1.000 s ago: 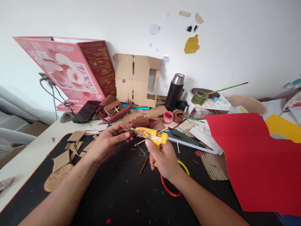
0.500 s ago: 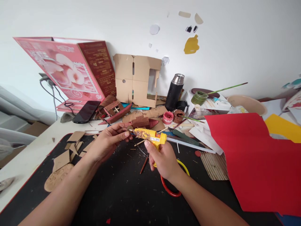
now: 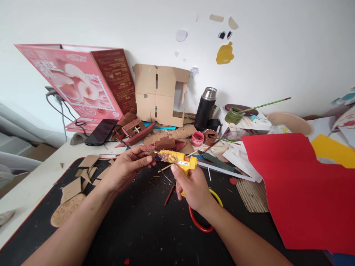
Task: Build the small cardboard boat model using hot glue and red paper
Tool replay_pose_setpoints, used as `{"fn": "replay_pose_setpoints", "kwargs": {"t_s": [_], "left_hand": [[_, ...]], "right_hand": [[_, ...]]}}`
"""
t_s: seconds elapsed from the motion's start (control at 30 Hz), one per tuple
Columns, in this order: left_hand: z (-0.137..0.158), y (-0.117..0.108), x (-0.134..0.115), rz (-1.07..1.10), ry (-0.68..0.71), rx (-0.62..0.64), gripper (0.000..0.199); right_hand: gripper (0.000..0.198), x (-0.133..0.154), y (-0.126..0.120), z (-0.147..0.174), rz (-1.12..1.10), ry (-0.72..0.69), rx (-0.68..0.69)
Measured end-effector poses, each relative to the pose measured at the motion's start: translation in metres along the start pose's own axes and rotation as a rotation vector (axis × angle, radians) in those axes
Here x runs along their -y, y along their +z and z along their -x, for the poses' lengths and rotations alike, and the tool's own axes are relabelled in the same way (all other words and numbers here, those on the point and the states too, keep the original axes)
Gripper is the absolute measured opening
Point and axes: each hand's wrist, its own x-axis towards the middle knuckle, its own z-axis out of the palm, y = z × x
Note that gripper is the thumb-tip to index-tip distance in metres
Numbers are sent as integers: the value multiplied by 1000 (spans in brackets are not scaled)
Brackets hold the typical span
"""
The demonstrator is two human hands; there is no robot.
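Two hands up over the black mat [image 3: 133,232]. My right hand [image 3: 195,190] grips the yellow glue gun [image 3: 181,160] by its handle; my left hand [image 3: 131,162] pinches a small brownish piece [image 3: 152,152]. Barrel lies crosswise, nozzle [image 3: 156,152] pointing left, right beside the piece; contact I can't tell. Left fingers sit nearest the tip.

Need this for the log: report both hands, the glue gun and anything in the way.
Right hand gripping yellow glue gun. Left hand pinching small brownish piece by the nozzle; contact unclear. Red-and-yellow ring partly hidden behind right hand, not between hands.
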Motion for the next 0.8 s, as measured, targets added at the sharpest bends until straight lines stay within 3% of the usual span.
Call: {"fn": "replay_pose_setpoints", "kwargs": {"t_s": [0.8], "left_hand": [[0,2,0,-15,31,-15,44]], "right_hand": [[62,0,1,0,-24,-1,-1]]}}
